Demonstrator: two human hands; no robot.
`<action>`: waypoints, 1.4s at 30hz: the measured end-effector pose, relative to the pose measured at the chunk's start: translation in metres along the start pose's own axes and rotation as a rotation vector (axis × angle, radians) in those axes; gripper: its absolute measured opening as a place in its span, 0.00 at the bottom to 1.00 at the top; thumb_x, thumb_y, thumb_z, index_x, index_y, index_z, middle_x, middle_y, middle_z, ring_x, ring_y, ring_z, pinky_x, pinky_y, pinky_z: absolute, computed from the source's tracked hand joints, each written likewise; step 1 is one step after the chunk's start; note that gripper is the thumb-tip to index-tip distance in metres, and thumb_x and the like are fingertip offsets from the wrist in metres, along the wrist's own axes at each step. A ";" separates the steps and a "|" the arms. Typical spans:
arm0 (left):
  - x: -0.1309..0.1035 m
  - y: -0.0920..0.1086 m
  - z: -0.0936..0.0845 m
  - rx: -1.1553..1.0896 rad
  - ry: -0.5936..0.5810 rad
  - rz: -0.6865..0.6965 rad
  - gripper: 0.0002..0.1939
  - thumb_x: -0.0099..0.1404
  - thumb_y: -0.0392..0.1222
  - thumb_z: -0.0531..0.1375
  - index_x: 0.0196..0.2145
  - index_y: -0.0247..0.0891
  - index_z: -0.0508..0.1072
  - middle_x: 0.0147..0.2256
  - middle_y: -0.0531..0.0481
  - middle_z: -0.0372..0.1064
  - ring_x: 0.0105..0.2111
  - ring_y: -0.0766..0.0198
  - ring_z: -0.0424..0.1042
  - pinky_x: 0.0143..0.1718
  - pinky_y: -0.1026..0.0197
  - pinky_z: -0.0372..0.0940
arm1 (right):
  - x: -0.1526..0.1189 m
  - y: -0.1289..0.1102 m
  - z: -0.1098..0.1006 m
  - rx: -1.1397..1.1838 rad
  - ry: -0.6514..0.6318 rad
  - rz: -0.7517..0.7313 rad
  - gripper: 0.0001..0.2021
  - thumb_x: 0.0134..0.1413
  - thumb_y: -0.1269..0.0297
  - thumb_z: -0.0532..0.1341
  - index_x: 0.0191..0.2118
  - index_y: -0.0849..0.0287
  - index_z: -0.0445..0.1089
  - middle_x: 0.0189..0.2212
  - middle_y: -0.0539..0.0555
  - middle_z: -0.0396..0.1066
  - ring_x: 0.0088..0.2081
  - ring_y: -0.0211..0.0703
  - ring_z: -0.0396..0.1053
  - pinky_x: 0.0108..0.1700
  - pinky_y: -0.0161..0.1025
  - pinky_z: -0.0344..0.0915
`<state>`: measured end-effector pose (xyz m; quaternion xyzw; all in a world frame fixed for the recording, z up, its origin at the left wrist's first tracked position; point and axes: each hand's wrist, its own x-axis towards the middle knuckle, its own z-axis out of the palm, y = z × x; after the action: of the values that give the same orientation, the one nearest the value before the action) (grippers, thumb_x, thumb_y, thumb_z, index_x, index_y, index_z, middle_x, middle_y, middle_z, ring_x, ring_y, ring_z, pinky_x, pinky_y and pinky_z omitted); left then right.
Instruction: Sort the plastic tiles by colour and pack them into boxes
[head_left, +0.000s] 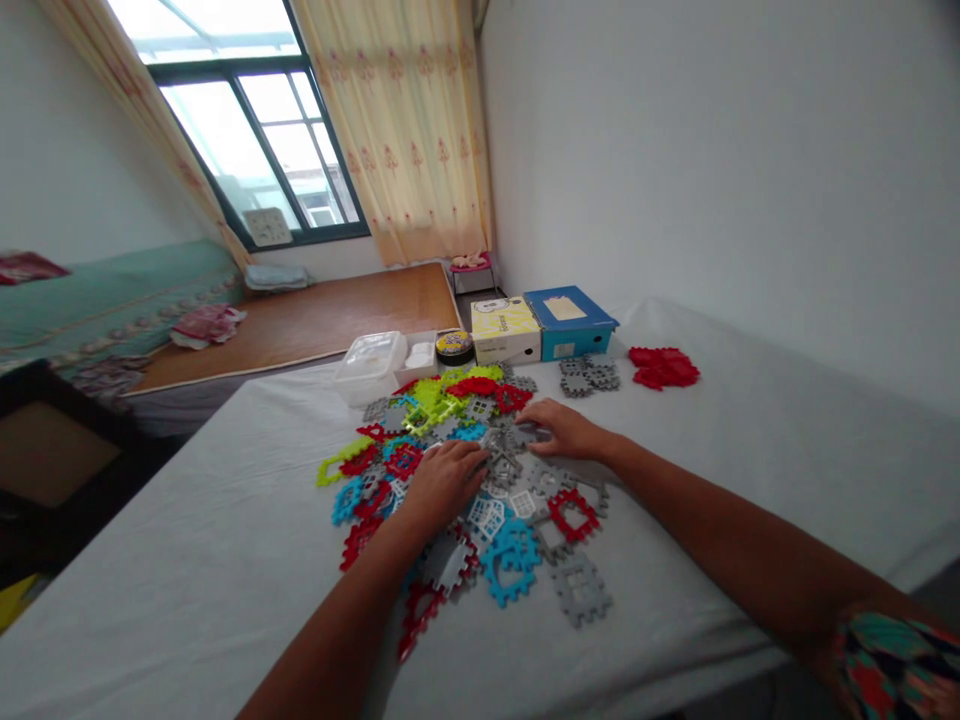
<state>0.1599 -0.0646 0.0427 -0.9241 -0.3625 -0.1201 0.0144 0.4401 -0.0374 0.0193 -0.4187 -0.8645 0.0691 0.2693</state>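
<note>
A mixed heap of plastic interlocking building panels with toothed edges lies on the white-covered surface. My left hand (448,480) rests palm down on the heap, fingers stretched over the pieces, their tips beside a grey panel (504,466). At the heap's right side my right hand (568,430) has its thumb and fingers around the edge of another grey panel (525,434). Near me lie a blue panel (517,548), a red frame panel (574,515), a flat grey panel (581,590) and white lattice pieces (487,518). Lime-green panels (435,400) lie on the far side.
Behind the heap stand a clear plastic box (369,365), a round tin (454,346), a yellow-and-white box (504,330) and a blue box (570,322). Separate piles of grey panels (589,375) and red panels (663,367) lie to the right, near the wall (712,170).
</note>
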 end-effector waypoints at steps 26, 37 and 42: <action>0.000 -0.001 0.002 -0.012 -0.006 0.004 0.14 0.69 0.43 0.55 0.50 0.45 0.74 0.52 0.48 0.71 0.51 0.57 0.70 0.54 0.52 0.64 | -0.023 0.078 -0.052 -0.565 0.117 0.748 0.17 0.57 0.72 0.53 0.44 0.53 0.76 0.47 0.57 0.74 0.51 0.54 0.61 0.47 0.48 0.58; 0.002 -0.002 -0.002 0.005 0.040 -0.149 0.14 0.70 0.43 0.53 0.49 0.45 0.74 0.48 0.48 0.73 0.48 0.57 0.70 0.50 0.55 0.66 | -0.008 0.044 -0.028 -0.169 0.196 0.271 0.13 0.59 0.68 0.55 0.45 0.58 0.75 0.43 0.57 0.76 0.44 0.48 0.70 0.48 0.45 0.64; 0.002 -0.004 -0.007 -0.010 0.044 -0.206 0.14 0.69 0.41 0.54 0.47 0.45 0.76 0.44 0.48 0.74 0.46 0.59 0.71 0.48 0.58 0.66 | 0.005 -0.003 -0.007 -0.053 -0.067 -0.083 0.13 0.56 0.63 0.63 0.48 0.57 0.74 0.44 0.58 0.75 0.46 0.47 0.69 0.50 0.45 0.64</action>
<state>0.1566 -0.0611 0.0494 -0.8791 -0.4546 -0.1428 0.0053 0.4389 -0.0363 0.0280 -0.3871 -0.8911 0.0491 0.2317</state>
